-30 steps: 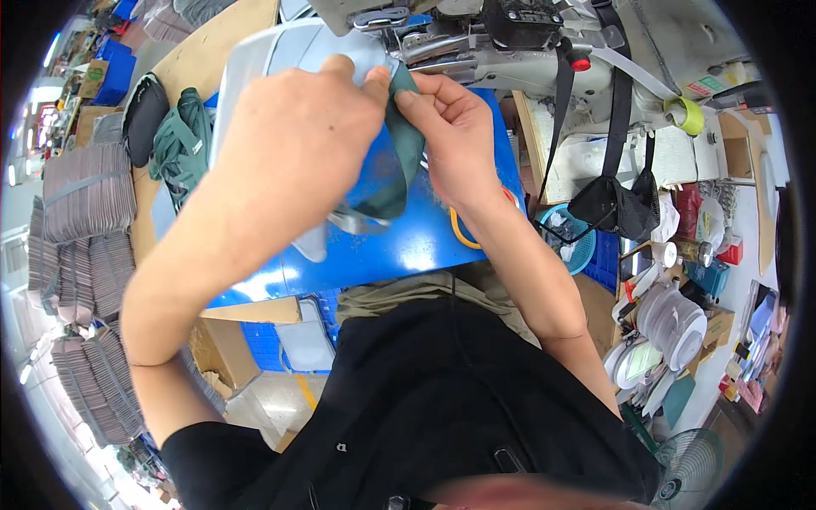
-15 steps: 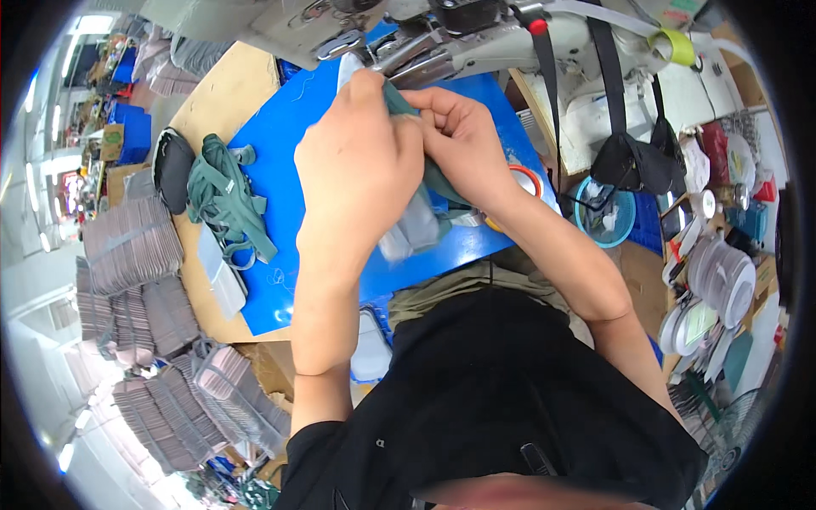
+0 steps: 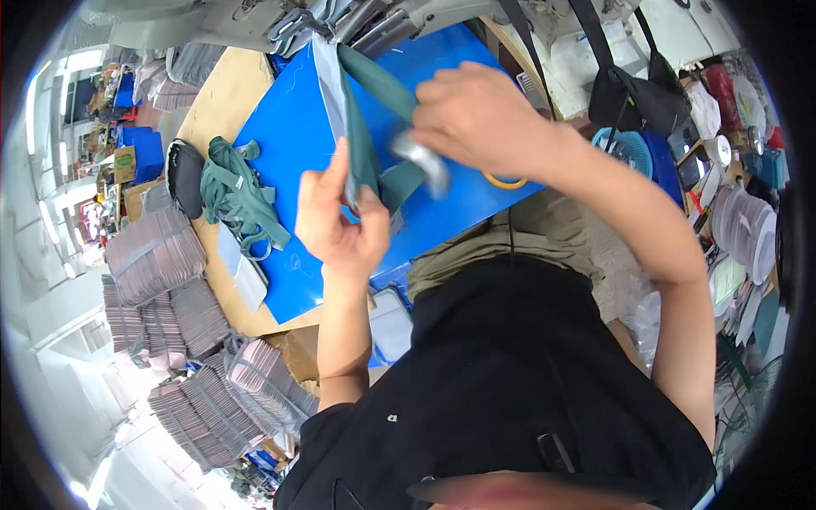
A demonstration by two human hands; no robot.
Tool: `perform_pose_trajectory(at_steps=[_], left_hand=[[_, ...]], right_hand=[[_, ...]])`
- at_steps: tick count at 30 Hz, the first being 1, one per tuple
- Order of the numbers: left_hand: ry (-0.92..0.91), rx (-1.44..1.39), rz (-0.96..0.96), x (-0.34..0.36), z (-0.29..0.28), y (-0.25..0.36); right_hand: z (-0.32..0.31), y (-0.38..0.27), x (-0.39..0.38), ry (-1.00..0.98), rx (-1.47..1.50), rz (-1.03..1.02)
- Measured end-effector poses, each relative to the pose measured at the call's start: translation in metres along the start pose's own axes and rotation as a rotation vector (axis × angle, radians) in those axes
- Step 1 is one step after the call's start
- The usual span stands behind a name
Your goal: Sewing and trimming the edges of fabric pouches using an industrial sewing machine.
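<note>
Silvery metal [image 3: 422, 161] at the right hand [image 3: 483, 119] is blurred.

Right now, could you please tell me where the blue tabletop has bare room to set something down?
Between the heaped green straps and left hand lies a broad patch, bare but for stray threads; a smaller one lies beyond the right hand, beside the metal machine parts. It is crowded between the hands, around the green strip and blurred silvery object.

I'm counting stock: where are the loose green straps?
In the head view, the green straps lie left of the left hand, at the left edge of the blue tabletop, beside a black item.
</note>
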State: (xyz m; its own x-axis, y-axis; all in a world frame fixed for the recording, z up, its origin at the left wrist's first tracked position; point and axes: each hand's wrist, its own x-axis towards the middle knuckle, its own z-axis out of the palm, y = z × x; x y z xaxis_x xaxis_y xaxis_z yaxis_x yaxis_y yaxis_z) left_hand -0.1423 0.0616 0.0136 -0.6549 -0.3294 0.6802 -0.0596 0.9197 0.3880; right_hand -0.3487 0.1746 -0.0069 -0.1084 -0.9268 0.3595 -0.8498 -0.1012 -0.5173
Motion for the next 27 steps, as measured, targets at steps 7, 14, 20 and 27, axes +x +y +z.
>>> perform_pose_trajectory(at_steps=[7, 14, 20, 27], left_hand=[[0.090, -0.030, -0.008, 0.010, -0.001, 0.004], [-0.281, 0.168, 0.244, 0.028, -0.008, 0.008], [-0.463, 0.296, 0.287, 0.032, -0.009, 0.010], [-0.476, 0.300, 0.307, 0.059, -0.007, -0.013]], right_hand=[[-0.005, -0.017, 0.023, 0.216, 0.026, 0.186], [0.042, -0.014, -0.014, 0.433, 0.662, 0.416], [0.044, -0.041, -0.021, 0.471, 1.107, 0.523], [0.046, -0.034, 0.005, 0.508, 1.297, 0.578]])
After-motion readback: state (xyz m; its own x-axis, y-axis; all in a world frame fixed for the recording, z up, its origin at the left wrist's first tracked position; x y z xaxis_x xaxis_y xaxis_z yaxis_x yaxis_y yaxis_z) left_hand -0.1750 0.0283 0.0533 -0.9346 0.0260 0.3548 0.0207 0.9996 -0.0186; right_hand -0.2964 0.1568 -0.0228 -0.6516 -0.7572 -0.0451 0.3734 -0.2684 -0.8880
